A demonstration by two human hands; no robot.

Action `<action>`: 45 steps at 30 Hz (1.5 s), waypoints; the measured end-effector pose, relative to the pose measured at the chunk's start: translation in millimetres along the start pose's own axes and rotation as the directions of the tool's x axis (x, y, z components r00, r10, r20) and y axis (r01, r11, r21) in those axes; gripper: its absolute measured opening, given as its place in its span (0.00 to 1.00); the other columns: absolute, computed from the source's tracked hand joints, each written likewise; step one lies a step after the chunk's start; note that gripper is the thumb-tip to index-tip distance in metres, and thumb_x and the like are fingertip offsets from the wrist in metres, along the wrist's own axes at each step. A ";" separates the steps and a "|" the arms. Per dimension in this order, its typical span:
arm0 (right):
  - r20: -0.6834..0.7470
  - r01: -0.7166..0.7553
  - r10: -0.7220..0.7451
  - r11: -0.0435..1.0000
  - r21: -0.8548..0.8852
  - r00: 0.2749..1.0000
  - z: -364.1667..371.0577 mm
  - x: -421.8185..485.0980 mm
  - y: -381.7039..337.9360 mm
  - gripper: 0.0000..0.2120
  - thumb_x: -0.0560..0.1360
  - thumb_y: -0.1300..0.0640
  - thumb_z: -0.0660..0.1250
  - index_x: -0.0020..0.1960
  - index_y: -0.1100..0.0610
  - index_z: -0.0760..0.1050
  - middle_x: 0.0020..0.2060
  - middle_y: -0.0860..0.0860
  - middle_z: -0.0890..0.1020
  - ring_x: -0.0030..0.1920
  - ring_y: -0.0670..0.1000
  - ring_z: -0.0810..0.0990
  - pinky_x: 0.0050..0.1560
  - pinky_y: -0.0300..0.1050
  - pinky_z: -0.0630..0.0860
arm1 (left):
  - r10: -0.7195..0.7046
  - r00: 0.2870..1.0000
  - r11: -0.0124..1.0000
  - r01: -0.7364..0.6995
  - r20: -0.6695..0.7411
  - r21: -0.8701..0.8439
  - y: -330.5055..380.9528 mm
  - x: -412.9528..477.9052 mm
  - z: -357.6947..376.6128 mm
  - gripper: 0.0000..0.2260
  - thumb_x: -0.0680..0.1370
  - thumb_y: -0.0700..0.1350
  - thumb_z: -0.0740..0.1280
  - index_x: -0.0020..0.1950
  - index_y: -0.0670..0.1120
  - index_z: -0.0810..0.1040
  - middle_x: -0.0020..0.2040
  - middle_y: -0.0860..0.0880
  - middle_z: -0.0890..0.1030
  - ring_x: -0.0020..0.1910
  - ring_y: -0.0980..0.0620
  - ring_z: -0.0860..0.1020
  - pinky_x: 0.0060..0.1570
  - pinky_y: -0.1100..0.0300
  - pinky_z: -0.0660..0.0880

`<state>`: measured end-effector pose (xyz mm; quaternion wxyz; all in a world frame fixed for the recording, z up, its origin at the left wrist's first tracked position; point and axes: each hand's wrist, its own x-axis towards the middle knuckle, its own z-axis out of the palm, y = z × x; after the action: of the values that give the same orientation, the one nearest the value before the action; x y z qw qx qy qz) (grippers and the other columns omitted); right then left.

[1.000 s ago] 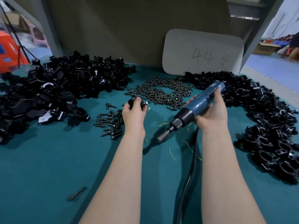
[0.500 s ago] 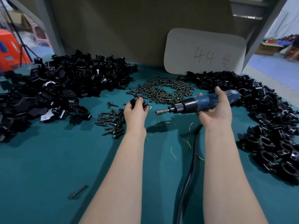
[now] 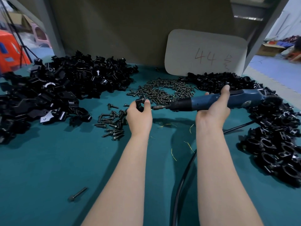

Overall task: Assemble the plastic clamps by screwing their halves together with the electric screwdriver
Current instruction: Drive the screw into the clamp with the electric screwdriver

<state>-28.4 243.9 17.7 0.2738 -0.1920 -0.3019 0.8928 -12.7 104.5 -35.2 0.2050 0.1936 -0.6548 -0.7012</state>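
Over at the table's (image 3: 48,176) left edge and back-left corner lies a big heap of loose black clamp halves (image 3: 57,92). A lone bolt (image 3: 77,194) sits near the front edge, and a small scatter of bolts (image 3: 112,123) lies just left of the left hand (image 3: 138,115). That hand is raised above the middle of the table, thumb and fingers curled round a small black clamp (image 3: 140,102). Behind it, toward the back edge, is a spread of screws (image 3: 162,90). The right hand (image 3: 213,110) is wrapped round the blue electric screwdriver (image 3: 211,101), held level, its bit pointing left with the tip just beside the clamp and the left thumb; whether it touches I cannot tell. Its black cable (image 3: 182,176) trails to the front edge. A card marked "44" (image 3: 205,53) leans at the back, and another pile of black clamps (image 3: 276,136) runs along the right edge
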 end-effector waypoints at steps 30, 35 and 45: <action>0.415 0.092 -0.101 0.995 0.041 0.904 1.3 -15.0 -8.5 0.20 0.79 0.52 0.63 0.68 0.55 0.64 0.40 0.51 0.76 0.42 0.50 0.79 0.47 0.43 0.77 | -0.051 0.998 0.952 0.039 0.031 0.303 3.6 0.4 -9.6 0.11 0.75 0.50 0.66 0.41 0.42 0.78 0.28 0.49 0.82 0.32 0.49 0.84 0.40 0.50 0.82; 0.451 0.013 -0.064 0.993 0.115 0.890 1.0 -13.8 -12.1 0.25 0.78 0.41 0.60 0.65 0.58 0.66 0.36 0.50 0.76 0.39 0.50 0.79 0.43 0.43 0.77 | -0.059 0.996 0.886 0.020 0.068 0.463 9.6 -0.5 -11.7 0.14 0.75 0.53 0.65 0.44 0.42 0.78 0.27 0.48 0.82 0.28 0.53 0.82 0.39 0.52 0.83; 0.393 0.021 -0.056 0.995 0.093 0.918 -3.8 -9.0 -16.7 0.29 0.77 0.45 0.64 0.73 0.56 0.62 0.43 0.51 0.80 0.46 0.52 0.82 0.52 0.50 0.78 | -0.028 0.996 0.837 -0.025 0.088 0.547 9.5 -1.9 -11.1 0.15 0.75 0.55 0.64 0.42 0.43 0.77 0.28 0.48 0.82 0.30 0.51 0.82 0.40 0.53 0.82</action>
<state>-13.2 251.3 27.3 0.2328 0.0103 -0.3158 0.9198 -4.7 95.6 -26.5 0.1102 0.2120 -0.8363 -0.4935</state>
